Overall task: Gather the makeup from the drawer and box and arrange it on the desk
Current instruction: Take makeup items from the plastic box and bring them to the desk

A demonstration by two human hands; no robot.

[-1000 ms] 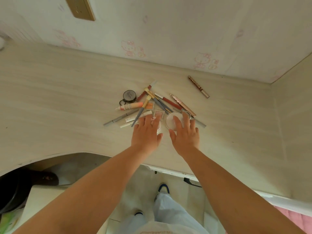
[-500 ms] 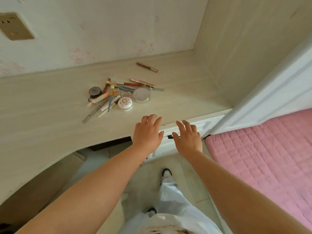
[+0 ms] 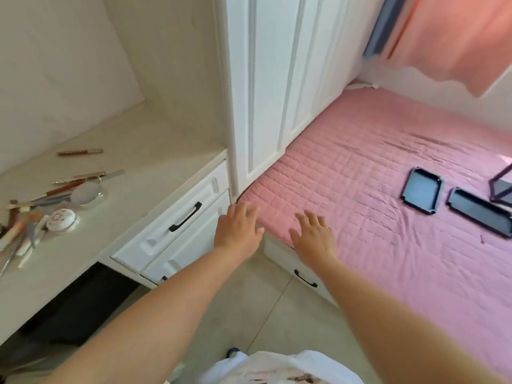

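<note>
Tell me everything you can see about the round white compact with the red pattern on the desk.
The round white compact is a small, flat, disc-shaped case with a glossy, plastic-looking surface. Its lid faces up and carries a red ring-shaped pattern; the picture is too blurred to read it. It appears closed and lies flat on the pale wood-look desk, near the front edge, at the right end of the pile of pencils and tubes. Those items lie against its left side. Neither hand touches it.

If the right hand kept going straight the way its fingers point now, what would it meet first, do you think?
Most likely the pink quilted bedspread. The right hand hangs open at the bed's near edge, fingers pointing up the picture across it. The black trays lie off to the right of that line. Height above the quilt is unclear.
</note>
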